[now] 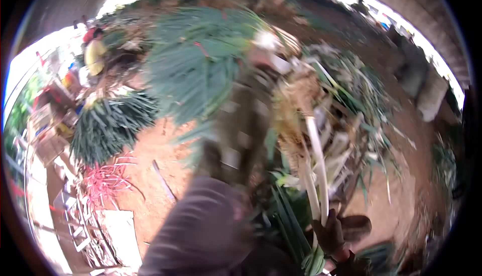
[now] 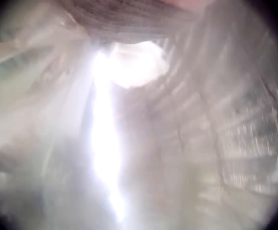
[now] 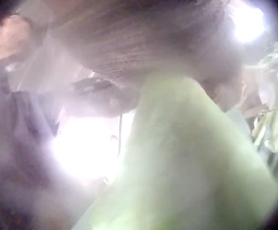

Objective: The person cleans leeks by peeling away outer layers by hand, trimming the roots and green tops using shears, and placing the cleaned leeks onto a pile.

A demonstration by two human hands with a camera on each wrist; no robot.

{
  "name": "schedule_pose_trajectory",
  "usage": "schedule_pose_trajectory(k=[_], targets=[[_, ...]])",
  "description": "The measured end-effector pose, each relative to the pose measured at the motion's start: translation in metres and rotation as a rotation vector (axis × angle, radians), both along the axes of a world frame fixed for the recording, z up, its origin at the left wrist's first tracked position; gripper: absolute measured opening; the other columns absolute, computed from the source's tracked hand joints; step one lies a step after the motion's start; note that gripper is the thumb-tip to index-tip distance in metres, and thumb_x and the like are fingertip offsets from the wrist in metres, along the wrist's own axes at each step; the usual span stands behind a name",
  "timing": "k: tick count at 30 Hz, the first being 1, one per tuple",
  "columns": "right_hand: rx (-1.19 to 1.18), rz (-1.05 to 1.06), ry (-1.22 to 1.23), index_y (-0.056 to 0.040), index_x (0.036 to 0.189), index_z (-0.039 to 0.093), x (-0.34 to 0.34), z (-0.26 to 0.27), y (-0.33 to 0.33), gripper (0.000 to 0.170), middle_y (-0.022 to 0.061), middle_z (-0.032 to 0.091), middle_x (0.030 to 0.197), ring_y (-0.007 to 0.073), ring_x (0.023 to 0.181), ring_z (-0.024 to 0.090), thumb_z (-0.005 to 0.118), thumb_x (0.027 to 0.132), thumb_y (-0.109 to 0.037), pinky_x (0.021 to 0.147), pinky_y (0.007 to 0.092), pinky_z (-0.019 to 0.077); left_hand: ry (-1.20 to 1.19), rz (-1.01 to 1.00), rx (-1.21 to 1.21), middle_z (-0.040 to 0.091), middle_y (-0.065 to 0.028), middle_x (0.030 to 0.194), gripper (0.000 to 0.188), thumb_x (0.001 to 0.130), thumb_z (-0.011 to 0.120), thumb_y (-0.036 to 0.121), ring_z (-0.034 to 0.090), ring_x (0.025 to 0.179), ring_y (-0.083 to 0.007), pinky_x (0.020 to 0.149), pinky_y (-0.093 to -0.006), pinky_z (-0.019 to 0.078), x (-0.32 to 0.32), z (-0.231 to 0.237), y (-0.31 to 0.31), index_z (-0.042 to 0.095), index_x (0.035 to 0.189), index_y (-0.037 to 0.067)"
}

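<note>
Long pale stalks (image 1: 317,168) with roots at the top and green leaves below stand at the lower right in the head view. The right hand (image 1: 334,233), darkly covered, grips them low down. A green stalk (image 3: 177,158) fills the right wrist view, close below the dark hand (image 3: 144,43). My left arm reaches up and away, and the blurred left hand (image 1: 263,57) is at the white root end of a large green leafy bundle (image 1: 201,55). Its fingers are too blurred to read. The left wrist view is blurred and glaring.
Another leafy bundle (image 1: 113,123) lies at the left above red ties (image 1: 108,178). Loose stalks and leaves (image 1: 351,80) are heaped at the right. A thin strip (image 1: 163,180) lies on the brown ground (image 1: 155,150). A person in yellow (image 1: 94,57) is at the far left.
</note>
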State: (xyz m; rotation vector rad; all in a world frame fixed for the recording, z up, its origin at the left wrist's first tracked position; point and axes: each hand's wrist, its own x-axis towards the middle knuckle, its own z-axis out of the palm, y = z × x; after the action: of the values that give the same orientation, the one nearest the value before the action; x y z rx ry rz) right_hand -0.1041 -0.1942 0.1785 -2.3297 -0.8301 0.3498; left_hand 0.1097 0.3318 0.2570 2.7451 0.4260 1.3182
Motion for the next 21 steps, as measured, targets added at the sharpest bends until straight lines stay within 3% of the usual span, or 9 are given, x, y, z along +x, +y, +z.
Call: schedule_pose_trajectory(k=[3, 6, 12, 14, 15, 16, 18, 20, 21], targets=[[-0.089, -0.177, 0.035, -0.0001, 0.128, 0.052, 0.020, -0.003, -0.024, 0.033, 0.0143, 0.066, 0.101, 0.0269, 0.085, 0.062, 0.060, 0.097, -0.011, 0.069, 0.0352, 0.0514, 0.139, -0.070, -0.140, 0.070, -0.0136, 0.098, 0.023, 0.091, 0.058, 0.012, 0.067, 0.090, -0.0241, 0.084, -0.0349, 0.0538, -0.034, 0.030, 0.024, 0.066, 0.111, 0.002], [0.432, -0.341, 0.261, -0.0019, 0.119, 0.057, 0.064, -0.006, -0.012, 0.031, 0.0020, 0.060, 0.088, 0.0112, 0.075, 0.054, 0.069, 0.093, -0.013, 0.062, 0.0290, 0.0477, 0.190, -0.345, -0.322, 0.069, -0.0130, 0.105, 0.028, 0.090, 0.056, 0.005, 0.066, 0.097, -0.0236, 0.090, -0.0336, 0.0532, -0.056, 0.039, -0.013, 0.063, 0.117, 0.002], [0.389, -0.272, 0.326, -0.0001, 0.131, 0.052, 0.084, 0.003, 0.002, 0.047, 0.0037, 0.063, 0.102, 0.0121, 0.091, 0.059, 0.070, 0.089, -0.011, 0.080, 0.0285, 0.0505, 0.183, -1.213, -0.893, 0.068, -0.0118, 0.120, 0.044, 0.087, 0.052, -0.010, 0.065, 0.112, -0.0225, 0.100, -0.0311, 0.0520, -0.090, -0.060, -0.166, 0.058, 0.129, 0.002], [0.423, -0.202, 0.172, 0.0035, 0.128, 0.050, 0.080, 0.000, 0.006, 0.046, 0.0145, 0.066, 0.098, 0.0187, 0.084, 0.062, 0.069, 0.089, -0.012, 0.075, 0.0333, 0.0523, 0.018, -1.079, -1.000, 0.057, -0.0171, 0.138, 0.069, 0.083, 0.050, -0.016, 0.055, 0.128, -0.0270, 0.105, -0.0329, 0.0470, -0.083, -0.078, -0.204, 0.043, 0.148, 0.006], [0.416, -0.223, 0.209, 0.0032, 0.128, 0.051, 0.076, 0.008, 0.011, 0.046, 0.0144, 0.066, 0.099, 0.0190, 0.084, 0.062, 0.068, 0.089, -0.012, 0.076, 0.0337, 0.0524, -0.006, -1.197, -0.984, 0.042, -0.0179, 0.151, 0.080, 0.086, 0.049, -0.016, 0.042, 0.139, -0.0279, 0.110, -0.0330, 0.0413, -0.077, -0.085, -0.212, 0.024, 0.157, 0.007], [0.409, -0.246, 0.242, 0.0030, 0.129, 0.051, 0.074, 0.016, 0.014, 0.046, 0.0142, 0.066, 0.100, 0.0194, 0.085, 0.062, 0.068, 0.089, -0.012, 0.076, 0.0341, 0.0524, 0.015, -1.065, -0.778, 0.036, -0.0170, 0.154, 0.078, 0.089, 0.051, -0.014, 0.037, 0.143, -0.0282, 0.112, -0.0326, 0.0381, -0.075, -0.094, -0.219, 0.019, 0.158, 0.006], [0.394, -0.237, 0.212, 0.0029, 0.130, 0.051, 0.077, 0.010, 0.011, 0.048, 0.0143, 0.066, 0.099, 0.0195, 0.085, 0.063, 0.068, 0.088, -0.013, 0.077, 0.0346, 0.0527, 0.157, -1.302, -1.494, 0.055, -0.0110, 0.132, 0.051, 0.095, 0.059, 0.015, 0.055, 0.119, -0.0245, 0.102, -0.0364, 0.0483, -0.029, -0.162, -0.224, 0.042, 0.142, 0.004], [0.375, -0.227, 0.187, 0.0027, 0.130, 0.050, 0.079, 0.005, 0.009, 0.050, 0.0148, 0.067, 0.098, 0.0196, 0.086, 0.063, 0.070, 0.087, -0.014, 0.078, 0.0351, 0.0528, 0.166, -1.405, -1.539, 0.065, -0.0072, 0.116, 0.042, 0.098, 0.063, 0.028, 0.065, 0.104, -0.0215, 0.094, -0.0377, 0.0541, -0.019, -0.179, -0.240, 0.055, 0.130, 0.004], [0.360, -0.221, 0.173, 0.0026, 0.130, 0.050, 0.079, 0.004, 0.009, 0.052, 0.0153, 0.067, 0.098, 0.0198, 0.086, 0.064, 0.071, 0.086, -0.015, 0.078, 0.0355, 0.0529, 0.093, -1.396, -1.220, 0.066, -0.0063, 0.112, 0.038, 0.098, 0.063, 0.028, 0.065, 0.101, -0.0203, 0.091, -0.0371, 0.0549, -0.037, -0.163, -0.259, 0.057, 0.127, 0.004]])
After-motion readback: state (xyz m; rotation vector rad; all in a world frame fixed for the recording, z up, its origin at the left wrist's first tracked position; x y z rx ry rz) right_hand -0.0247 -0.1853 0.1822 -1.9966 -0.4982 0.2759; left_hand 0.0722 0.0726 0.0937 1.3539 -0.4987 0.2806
